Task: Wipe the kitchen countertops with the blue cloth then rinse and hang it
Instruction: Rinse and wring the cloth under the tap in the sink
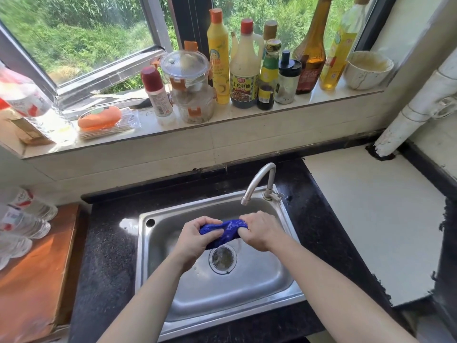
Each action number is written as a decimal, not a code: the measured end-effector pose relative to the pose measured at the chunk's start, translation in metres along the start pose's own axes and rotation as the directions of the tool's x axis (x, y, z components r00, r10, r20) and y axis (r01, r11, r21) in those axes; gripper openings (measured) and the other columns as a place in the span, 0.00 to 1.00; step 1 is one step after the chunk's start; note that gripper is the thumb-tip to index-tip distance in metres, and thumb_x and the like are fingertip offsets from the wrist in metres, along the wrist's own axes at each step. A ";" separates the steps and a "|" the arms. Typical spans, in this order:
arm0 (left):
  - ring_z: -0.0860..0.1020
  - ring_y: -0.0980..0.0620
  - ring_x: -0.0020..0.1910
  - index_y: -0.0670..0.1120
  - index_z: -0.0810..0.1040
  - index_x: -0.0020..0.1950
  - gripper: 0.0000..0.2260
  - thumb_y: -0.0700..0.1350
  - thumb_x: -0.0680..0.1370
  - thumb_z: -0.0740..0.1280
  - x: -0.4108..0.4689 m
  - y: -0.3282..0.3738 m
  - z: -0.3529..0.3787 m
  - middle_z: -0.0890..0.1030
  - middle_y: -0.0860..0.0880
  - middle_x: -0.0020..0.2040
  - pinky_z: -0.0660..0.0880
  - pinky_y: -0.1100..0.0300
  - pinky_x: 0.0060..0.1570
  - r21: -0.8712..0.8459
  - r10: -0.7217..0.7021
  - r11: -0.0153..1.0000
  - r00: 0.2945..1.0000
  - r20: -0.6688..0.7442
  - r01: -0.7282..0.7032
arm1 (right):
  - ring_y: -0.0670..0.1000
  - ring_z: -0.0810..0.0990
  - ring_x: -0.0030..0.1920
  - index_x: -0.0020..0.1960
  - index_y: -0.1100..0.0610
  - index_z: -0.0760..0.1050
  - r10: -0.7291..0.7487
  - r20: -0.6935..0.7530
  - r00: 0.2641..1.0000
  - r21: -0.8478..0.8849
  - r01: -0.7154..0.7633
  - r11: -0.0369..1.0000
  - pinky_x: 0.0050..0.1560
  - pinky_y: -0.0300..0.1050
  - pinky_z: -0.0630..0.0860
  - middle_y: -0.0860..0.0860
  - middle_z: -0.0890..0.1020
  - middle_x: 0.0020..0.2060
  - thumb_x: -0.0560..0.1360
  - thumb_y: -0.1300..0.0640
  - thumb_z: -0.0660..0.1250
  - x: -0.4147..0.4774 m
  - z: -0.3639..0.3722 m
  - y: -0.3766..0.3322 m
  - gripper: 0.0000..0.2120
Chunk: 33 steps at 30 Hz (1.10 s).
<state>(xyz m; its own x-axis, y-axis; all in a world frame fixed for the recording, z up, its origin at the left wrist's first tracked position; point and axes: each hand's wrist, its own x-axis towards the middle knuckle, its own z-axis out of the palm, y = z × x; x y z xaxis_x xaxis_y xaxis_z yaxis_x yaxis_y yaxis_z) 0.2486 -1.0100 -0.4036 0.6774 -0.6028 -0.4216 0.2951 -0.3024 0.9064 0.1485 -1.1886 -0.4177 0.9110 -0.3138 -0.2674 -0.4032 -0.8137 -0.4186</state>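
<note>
Over the steel sink (pixel 153 280), I keep both hands' fingers clamped on the blue cloth (pixel 228 232), left hand (pixel 197 237) and right hand (pixel 259 230) twisting opposite ways (low, above the drain (pixel 222 259)).

One label reads clearly — 上色老抽 — on the soy sauce bottle (pixel 244 70).

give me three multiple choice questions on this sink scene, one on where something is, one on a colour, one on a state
1. Where is the cloth held?
A. on the windowsill
B. over the sink, below the tap
C. on the wooden board

2. What colour is the cloth?
A. blue
B. yellow
C. white

3. How is the cloth being held?
A. spread flat
B. hanging from a hook
C. bunched between the left hand and right hand

Answers: 1 B, it sits above the basin near the drain; 2 A, it is deep blue; 3 C, both hands' fingers close on its ends.
</note>
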 end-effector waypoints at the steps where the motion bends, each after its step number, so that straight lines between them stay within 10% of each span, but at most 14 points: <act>1: 0.83 0.50 0.39 0.39 0.83 0.51 0.08 0.32 0.73 0.74 0.000 0.000 0.001 0.85 0.40 0.45 0.78 0.62 0.38 -0.001 0.006 1.000 1.000 0.004 -0.006 | 0.59 0.75 0.38 0.40 0.56 0.71 0.004 -0.006 1.000 0.005 -0.004 1.000 0.36 0.48 0.65 0.53 0.80 0.35 0.71 0.46 0.57 0.000 0.001 0.002 0.13; 12: 0.73 0.50 0.30 0.44 0.74 0.38 0.19 0.50 0.64 0.82 -0.002 -0.005 -0.020 0.77 0.45 0.34 0.70 0.60 0.31 -0.012 -0.135 0.990 0.969 0.205 0.141 | 0.44 0.79 0.47 0.55 0.42 0.80 -0.038 0.022 0.999 0.466 0.024 0.884 0.51 0.42 0.78 0.43 0.80 0.47 0.69 0.56 0.67 -0.009 0.007 0.009 0.17; 22: 0.78 0.49 0.48 0.38 0.79 0.64 0.22 0.55 0.80 0.67 -0.013 -0.007 -0.014 0.81 0.41 0.53 0.76 0.61 0.46 -0.126 -0.309 0.922 0.890 0.336 0.367 | 0.59 0.84 0.41 0.65 0.49 0.78 0.137 -0.017 0.990 0.781 -0.072 0.621 0.34 0.57 0.83 0.50 0.79 0.54 0.65 0.63 0.78 -0.007 0.008 0.004 0.29; 29: 0.81 0.38 0.53 0.44 0.73 0.52 0.11 0.50 0.78 0.69 -0.015 -0.009 -0.008 0.83 0.38 0.51 0.76 0.38 0.56 -0.161 -0.260 0.939 0.934 0.246 0.304 | 0.42 0.81 0.39 0.68 0.55 0.74 0.196 0.079 0.977 0.915 -0.149 0.376 0.40 0.43 0.81 0.51 0.79 0.54 0.70 0.69 0.76 -0.009 0.026 -0.001 0.29; 33: 0.81 0.43 0.41 0.43 0.73 0.53 0.13 0.50 0.78 0.69 -0.016 -0.006 -0.009 0.82 0.41 0.45 0.81 0.48 0.38 -0.152 -0.206 0.962 0.967 0.148 0.228 | 0.47 0.78 0.38 0.69 0.53 0.71 0.279 0.101 0.955 0.978 -0.146 0.148 0.36 0.40 0.75 0.54 0.82 0.53 0.73 0.72 0.68 -0.010 0.036 -0.015 0.28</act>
<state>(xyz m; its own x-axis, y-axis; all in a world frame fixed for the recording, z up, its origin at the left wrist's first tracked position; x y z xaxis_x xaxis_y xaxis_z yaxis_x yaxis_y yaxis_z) 0.2421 -0.9919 -0.4017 0.4944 -0.6301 -0.5988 0.5410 -0.3161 0.7793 0.1424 -1.1554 -0.4400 0.7487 -0.4777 -0.4596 -0.2773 0.4041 -0.8717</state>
